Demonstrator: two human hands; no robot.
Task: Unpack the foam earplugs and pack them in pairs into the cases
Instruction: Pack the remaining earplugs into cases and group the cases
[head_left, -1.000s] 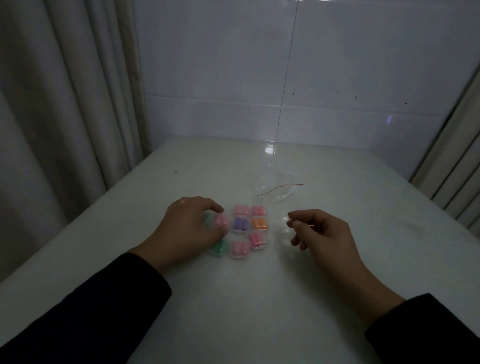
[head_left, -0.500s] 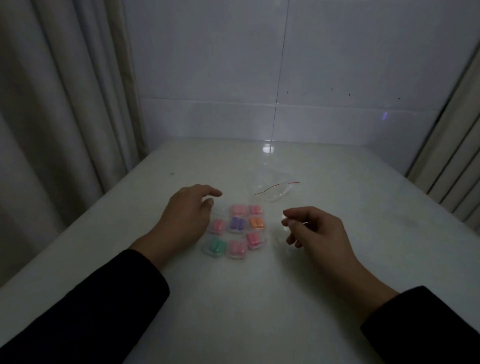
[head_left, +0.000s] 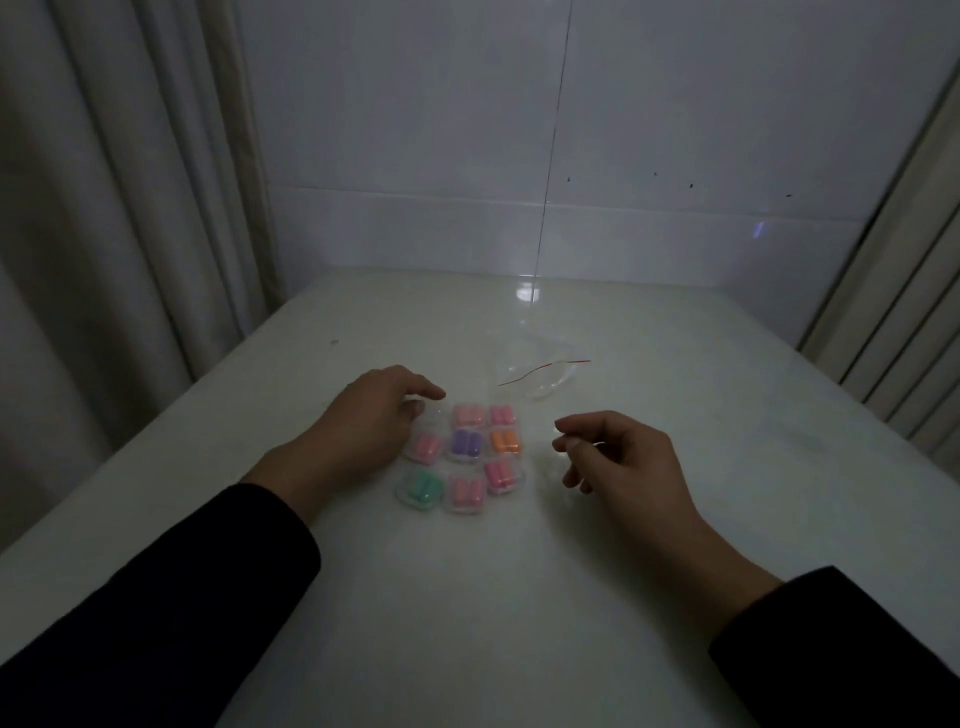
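Several small clear cases lie in a three-by-three block on the white table (head_left: 519, 597). They hold pairs of earplugs: pink (head_left: 469, 415), pink (head_left: 501, 414), pink (head_left: 427, 447), purple (head_left: 464, 443), orange (head_left: 505, 440), green (head_left: 422, 486), pink (head_left: 466, 491) and pink (head_left: 500, 475). The far-left case (head_left: 435, 415) looks clear, its contents too faint to tell. My left hand (head_left: 369, 421) rests beside the block, index finger stretched over that clear case and thumb tip touching it. My right hand (head_left: 613, 452) hovers right of the block with thumb and forefinger pinched; anything between them is too faint to see.
A crumpled clear plastic bag with a red strip (head_left: 535, 376) lies just behind the cases. Curtains hang at the left (head_left: 130, 208) and right (head_left: 909, 312), and a white tiled wall (head_left: 519, 156) closes the far table edge.
My left hand let go of the pink case in the block's middle-left spot and moved back to the far-left clear case. My right hand stayed nearly still.
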